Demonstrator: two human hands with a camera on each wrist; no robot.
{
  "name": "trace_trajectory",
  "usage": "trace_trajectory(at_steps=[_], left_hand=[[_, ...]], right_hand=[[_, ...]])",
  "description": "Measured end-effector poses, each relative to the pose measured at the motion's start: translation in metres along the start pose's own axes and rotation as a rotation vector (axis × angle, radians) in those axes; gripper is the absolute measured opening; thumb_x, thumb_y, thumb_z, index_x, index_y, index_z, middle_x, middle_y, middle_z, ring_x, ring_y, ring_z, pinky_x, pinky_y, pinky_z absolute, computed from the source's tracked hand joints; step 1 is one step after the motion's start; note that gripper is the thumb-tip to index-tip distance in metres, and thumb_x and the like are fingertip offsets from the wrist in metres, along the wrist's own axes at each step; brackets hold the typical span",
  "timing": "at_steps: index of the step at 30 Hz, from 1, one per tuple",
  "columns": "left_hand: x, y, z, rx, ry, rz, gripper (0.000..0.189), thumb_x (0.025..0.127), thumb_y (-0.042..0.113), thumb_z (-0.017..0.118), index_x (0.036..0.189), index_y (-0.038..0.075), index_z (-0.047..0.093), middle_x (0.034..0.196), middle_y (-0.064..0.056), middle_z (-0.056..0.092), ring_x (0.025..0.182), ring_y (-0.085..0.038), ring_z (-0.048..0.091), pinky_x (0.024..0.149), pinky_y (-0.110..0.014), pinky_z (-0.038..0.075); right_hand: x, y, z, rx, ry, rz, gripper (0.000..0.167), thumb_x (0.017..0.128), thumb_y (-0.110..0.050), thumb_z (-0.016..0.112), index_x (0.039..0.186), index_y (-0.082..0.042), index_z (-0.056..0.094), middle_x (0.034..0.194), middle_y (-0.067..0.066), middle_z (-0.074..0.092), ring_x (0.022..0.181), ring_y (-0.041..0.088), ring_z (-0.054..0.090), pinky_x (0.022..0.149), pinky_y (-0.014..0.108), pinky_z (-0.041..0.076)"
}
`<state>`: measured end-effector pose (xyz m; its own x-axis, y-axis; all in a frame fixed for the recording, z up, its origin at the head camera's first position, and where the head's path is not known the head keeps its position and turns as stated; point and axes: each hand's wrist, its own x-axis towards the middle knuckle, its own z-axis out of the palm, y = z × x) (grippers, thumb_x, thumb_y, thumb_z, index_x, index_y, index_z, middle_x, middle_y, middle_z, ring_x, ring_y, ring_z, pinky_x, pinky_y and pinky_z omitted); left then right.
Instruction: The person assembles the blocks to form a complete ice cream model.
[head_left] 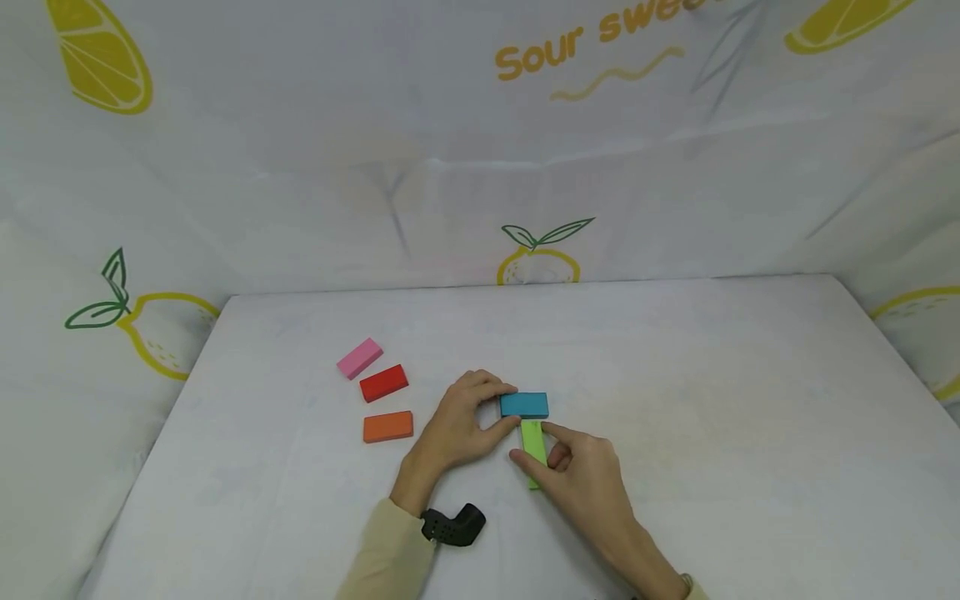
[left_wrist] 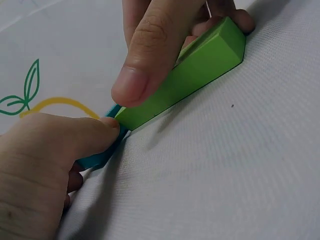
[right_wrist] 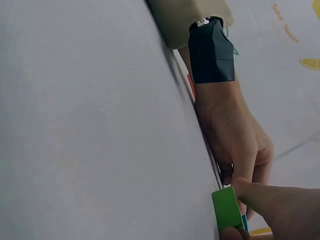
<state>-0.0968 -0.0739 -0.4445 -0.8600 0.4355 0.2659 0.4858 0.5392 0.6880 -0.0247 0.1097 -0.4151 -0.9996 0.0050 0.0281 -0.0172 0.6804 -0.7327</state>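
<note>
A blue rectangular block (head_left: 524, 405) lies crosswise on the white table, and my left hand (head_left: 459, 423) grips its left part between thumb and fingers. Below it a light green block (head_left: 533, 443) lies lengthwise, its far end against or very close to the blue block's near side. My right hand (head_left: 588, 475) pinches the green block from its two long sides. In the left wrist view, the left thumb (left_wrist: 95, 134) presses the blue block right beside the green block's end (left_wrist: 175, 92). The right wrist view shows the green block (right_wrist: 227, 209) end-on, with the blue one mostly hidden.
Left of the hands lie a pink block (head_left: 360, 358), a red block (head_left: 384, 383) and an orange block (head_left: 387, 427), apart from each other. The white table (head_left: 712, 400) meets a lemon-printed cloth (head_left: 337, 217) at the back and sides. A black wrist device (head_left: 454, 526) sits on the left wrist.
</note>
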Motion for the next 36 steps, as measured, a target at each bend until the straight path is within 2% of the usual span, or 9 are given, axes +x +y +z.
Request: trace_trajectory(at_steps=[5, 9, 23, 36], left_hand=[[0.0003, -0.0017, -0.0001, 0.013, 0.014, 0.006, 0.035, 0.087, 0.019, 0.078, 0.121, 0.012, 0.074, 0.113, -0.002, 0.071, 0.108, -0.017, 0.063, 0.097, -0.034, 0.055], [0.0006, -0.0011, -0.0013, -0.001, 0.025, 0.015, 0.031, 0.087, 0.016, 0.076, 0.118, 0.012, 0.076, 0.111, -0.002, 0.072, 0.107, -0.017, 0.063, 0.096, -0.034, 0.055], [-0.0004, 0.0004, -0.0035, -0.031, 0.014, 0.009, 0.027, 0.087, 0.014, 0.075, 0.113, 0.011, 0.077, 0.108, -0.002, 0.072, 0.105, -0.018, 0.063, 0.096, -0.034, 0.055], [-0.0004, 0.0010, -0.0024, -0.020, 0.015, 0.007, 0.026, 0.087, 0.017, 0.076, 0.112, 0.012, 0.077, 0.107, -0.001, 0.072, 0.104, -0.017, 0.062, 0.095, -0.034, 0.056]], right_hand=[[-0.0007, 0.0000, -0.0028, 0.074, -0.049, 0.058, 0.048, 0.081, -0.024, 0.087, 0.119, 0.002, 0.074, 0.063, -0.004, 0.064, 0.054, 0.000, 0.059, 0.054, 0.017, 0.051], [-0.0012, -0.0013, -0.0051, 0.114, -0.071, 0.054, 0.045, 0.084, -0.020, 0.084, 0.121, 0.003, 0.072, 0.064, -0.003, 0.065, 0.054, 0.000, 0.058, 0.053, 0.017, 0.050], [-0.0010, -0.0008, -0.0047, 0.123, -0.090, 0.023, 0.046, 0.085, -0.021, 0.083, 0.122, 0.002, 0.072, 0.063, -0.004, 0.064, 0.053, -0.001, 0.056, 0.052, 0.017, 0.047], [-0.0013, -0.0004, -0.0030, 0.146, -0.092, 0.034, 0.045, 0.085, -0.021, 0.084, 0.122, 0.002, 0.072, 0.064, -0.003, 0.064, 0.053, -0.001, 0.057, 0.052, 0.017, 0.048]])
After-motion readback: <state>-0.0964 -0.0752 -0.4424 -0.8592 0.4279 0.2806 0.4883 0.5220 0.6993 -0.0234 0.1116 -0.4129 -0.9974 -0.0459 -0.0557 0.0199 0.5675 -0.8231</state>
